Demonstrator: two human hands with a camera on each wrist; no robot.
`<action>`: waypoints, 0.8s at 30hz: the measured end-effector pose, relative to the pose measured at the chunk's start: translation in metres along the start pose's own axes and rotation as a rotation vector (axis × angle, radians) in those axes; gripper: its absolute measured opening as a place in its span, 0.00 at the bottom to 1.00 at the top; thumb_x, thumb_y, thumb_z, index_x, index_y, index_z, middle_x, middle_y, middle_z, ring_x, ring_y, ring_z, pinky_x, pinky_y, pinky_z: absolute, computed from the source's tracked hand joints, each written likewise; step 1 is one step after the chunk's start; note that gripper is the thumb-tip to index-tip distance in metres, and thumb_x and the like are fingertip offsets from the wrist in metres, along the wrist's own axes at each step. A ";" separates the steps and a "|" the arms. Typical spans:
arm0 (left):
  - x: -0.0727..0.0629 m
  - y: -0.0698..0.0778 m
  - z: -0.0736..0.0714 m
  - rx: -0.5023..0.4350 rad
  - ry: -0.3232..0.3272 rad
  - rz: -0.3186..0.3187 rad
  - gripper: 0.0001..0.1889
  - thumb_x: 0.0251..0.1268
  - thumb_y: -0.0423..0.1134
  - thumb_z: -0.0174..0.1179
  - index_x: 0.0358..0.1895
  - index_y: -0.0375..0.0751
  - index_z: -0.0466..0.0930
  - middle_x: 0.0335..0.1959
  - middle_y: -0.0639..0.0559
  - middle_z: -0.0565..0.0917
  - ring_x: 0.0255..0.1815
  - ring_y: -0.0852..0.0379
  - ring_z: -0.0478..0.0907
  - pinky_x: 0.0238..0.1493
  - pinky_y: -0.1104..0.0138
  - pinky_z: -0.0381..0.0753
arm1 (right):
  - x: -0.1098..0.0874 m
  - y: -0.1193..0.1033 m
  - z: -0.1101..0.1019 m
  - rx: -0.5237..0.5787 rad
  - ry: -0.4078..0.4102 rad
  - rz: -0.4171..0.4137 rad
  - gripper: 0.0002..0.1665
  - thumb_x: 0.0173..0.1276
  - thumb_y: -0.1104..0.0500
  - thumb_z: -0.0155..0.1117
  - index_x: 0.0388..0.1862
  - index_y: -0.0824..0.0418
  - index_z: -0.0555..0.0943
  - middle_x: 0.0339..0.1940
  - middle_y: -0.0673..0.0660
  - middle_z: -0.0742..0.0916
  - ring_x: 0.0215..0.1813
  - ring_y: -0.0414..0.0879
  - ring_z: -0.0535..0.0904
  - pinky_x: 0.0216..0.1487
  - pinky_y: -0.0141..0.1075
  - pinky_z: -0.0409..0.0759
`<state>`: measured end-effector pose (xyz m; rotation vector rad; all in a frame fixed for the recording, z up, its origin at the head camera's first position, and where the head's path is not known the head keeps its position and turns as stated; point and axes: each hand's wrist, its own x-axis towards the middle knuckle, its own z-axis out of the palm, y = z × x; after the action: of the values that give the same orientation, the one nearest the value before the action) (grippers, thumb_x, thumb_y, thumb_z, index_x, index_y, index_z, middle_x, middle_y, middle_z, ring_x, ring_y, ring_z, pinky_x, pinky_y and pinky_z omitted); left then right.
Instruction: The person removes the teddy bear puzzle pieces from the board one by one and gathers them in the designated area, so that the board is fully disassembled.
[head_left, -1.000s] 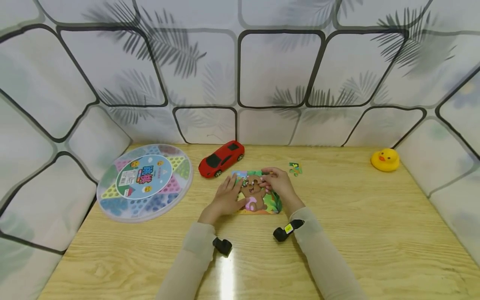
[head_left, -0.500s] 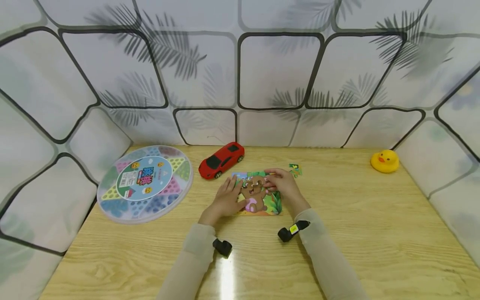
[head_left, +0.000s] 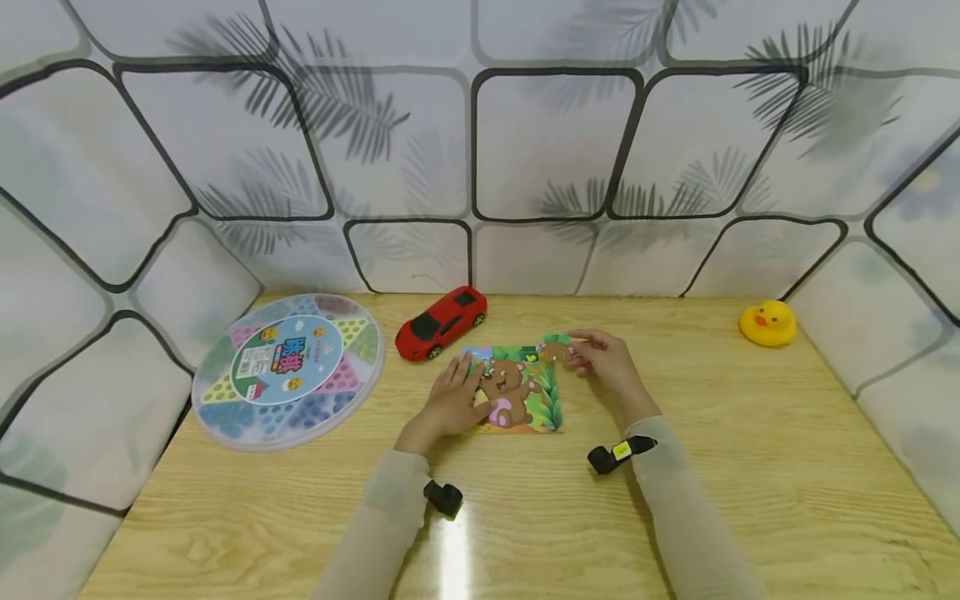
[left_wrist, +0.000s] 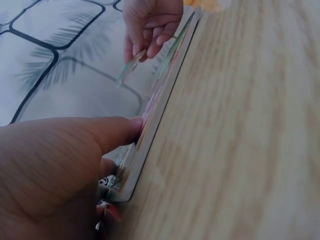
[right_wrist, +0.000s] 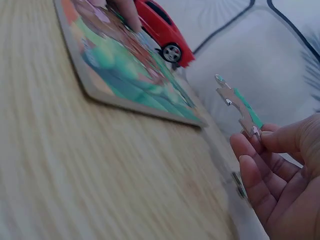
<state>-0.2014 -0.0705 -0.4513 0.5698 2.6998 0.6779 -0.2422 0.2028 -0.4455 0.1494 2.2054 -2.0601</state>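
Observation:
A bear jigsaw puzzle [head_left: 513, 400] in a thin flat tray lies on the table, showing a brown bear among green leaves. My left hand [head_left: 448, 398] rests on its left side with spread fingers, the thumb [left_wrist: 117, 131] on the near rim. Off the puzzle's upper right corner, my right hand [head_left: 611, 362] pinches a brown and green puzzle piece [head_left: 557, 350] between thumb and fingertips. In the right wrist view this piece [right_wrist: 237, 102] is raised and seen nearly edge-on, with knobbed edges. Another loose piece [right_wrist: 239, 184] lies partly hidden behind the right fingers.
A red toy car [head_left: 442, 323] stands just behind the left hand. To the left lies a round Chinese checkers set [head_left: 352, 392] under a clear cover. A yellow rubber duck [head_left: 768, 323] sits far right, and a patterned cloth wall [head_left: 555, 142] closes the back.
My right hand has lifted a piece from the puzzle's upper part and carried it right, past the corner. The left hand stays on the puzzle.

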 end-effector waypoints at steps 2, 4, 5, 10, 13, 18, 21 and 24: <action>0.000 -0.001 0.000 0.000 0.000 0.001 0.38 0.71 0.54 0.48 0.76 0.40 0.45 0.76 0.40 0.36 0.76 0.42 0.31 0.72 0.48 0.37 | 0.000 -0.001 -0.009 -0.029 0.010 -0.017 0.22 0.72 0.66 0.54 0.62 0.73 0.71 0.27 0.47 0.84 0.27 0.36 0.81 0.25 0.26 0.76; 0.000 -0.001 0.000 -0.002 -0.001 0.002 0.38 0.71 0.54 0.48 0.76 0.39 0.45 0.76 0.39 0.36 0.76 0.42 0.31 0.72 0.48 0.37 | 0.001 -0.002 -0.019 -0.062 0.030 -0.032 0.22 0.72 0.65 0.54 0.61 0.73 0.71 0.27 0.46 0.84 0.27 0.35 0.81 0.26 0.26 0.77; 0.000 -0.001 0.000 -0.001 -0.002 0.003 0.38 0.71 0.54 0.48 0.75 0.39 0.45 0.76 0.39 0.36 0.76 0.42 0.31 0.72 0.48 0.37 | 0.001 -0.002 -0.025 -0.065 0.042 -0.032 0.22 0.72 0.65 0.54 0.62 0.73 0.71 0.27 0.46 0.84 0.27 0.35 0.81 0.26 0.26 0.77; -0.001 0.000 -0.002 -0.010 0.002 0.009 0.38 0.71 0.53 0.49 0.75 0.37 0.46 0.76 0.38 0.37 0.76 0.41 0.31 0.71 0.47 0.38 | 0.000 -0.002 -0.050 -0.087 0.101 -0.025 0.23 0.73 0.63 0.53 0.63 0.72 0.70 0.28 0.44 0.83 0.28 0.35 0.80 0.29 0.26 0.79; 0.000 0.000 -0.001 -0.003 0.000 0.010 0.38 0.71 0.54 0.48 0.75 0.37 0.46 0.76 0.38 0.38 0.76 0.41 0.31 0.71 0.46 0.38 | 0.000 -0.002 -0.063 -0.093 0.137 -0.008 0.23 0.73 0.64 0.52 0.64 0.72 0.69 0.28 0.43 0.83 0.27 0.34 0.80 0.29 0.26 0.79; 0.001 -0.002 -0.001 0.012 -0.007 0.010 0.38 0.71 0.54 0.47 0.75 0.37 0.45 0.76 0.38 0.37 0.76 0.41 0.31 0.72 0.47 0.37 | 0.001 0.001 -0.082 -0.106 0.188 0.033 0.24 0.73 0.63 0.52 0.65 0.71 0.68 0.28 0.43 0.83 0.27 0.34 0.80 0.30 0.26 0.80; 0.001 -0.002 -0.001 0.011 -0.006 0.013 0.38 0.71 0.54 0.48 0.75 0.37 0.45 0.76 0.38 0.37 0.76 0.41 0.31 0.72 0.47 0.37 | 0.002 0.001 -0.090 -0.111 0.201 0.058 0.25 0.73 0.62 0.52 0.66 0.71 0.68 0.27 0.42 0.83 0.27 0.33 0.80 0.30 0.27 0.80; 0.001 -0.001 0.000 0.004 -0.010 0.010 0.38 0.71 0.54 0.48 0.75 0.37 0.45 0.76 0.39 0.37 0.76 0.41 0.31 0.71 0.47 0.37 | 0.003 0.001 -0.095 -0.108 0.204 0.077 0.25 0.73 0.62 0.52 0.66 0.72 0.67 0.27 0.42 0.83 0.26 0.33 0.80 0.30 0.26 0.80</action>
<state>-0.2025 -0.0715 -0.4520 0.5869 2.6919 0.6703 -0.2470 0.2973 -0.4411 0.4456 2.3786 -1.9580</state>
